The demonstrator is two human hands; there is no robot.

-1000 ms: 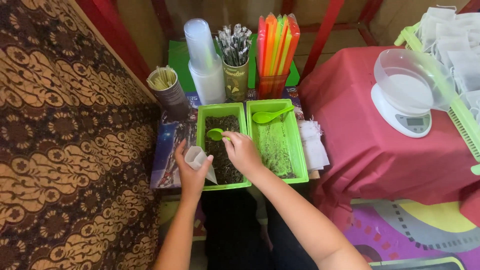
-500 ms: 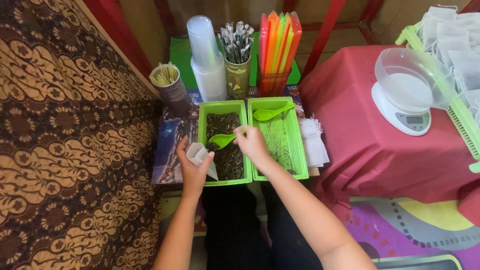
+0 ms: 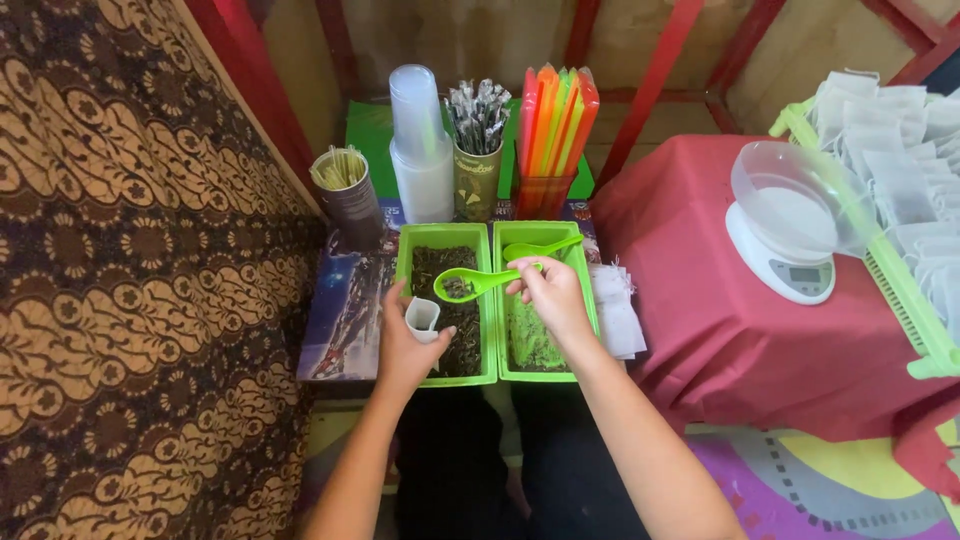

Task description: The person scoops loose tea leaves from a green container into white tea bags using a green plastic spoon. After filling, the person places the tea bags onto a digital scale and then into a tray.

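My left hand holds a small white paper pouch with its mouth open, over the left green tray of dark dried leaves. My right hand grips the handle of a green spoon, whose bowl carries some dark leaves and hovers just above and to the right of the pouch. Beside it, the right green tray holds a greenish dried material, and a second green spoon lies across its far end.
Behind the trays stand a stack of clear cups, a tin of wrapped sticks, coloured straws and a can of toothpicks. A white kitchen scale with a clear bowl sits on the red cloth. White pouches fill a green rack on the right.
My right hand lifted the green spoon out of the dark leaves and brought it, loaded, up toward the pouch. My left hand kept the pouch over the left tray.
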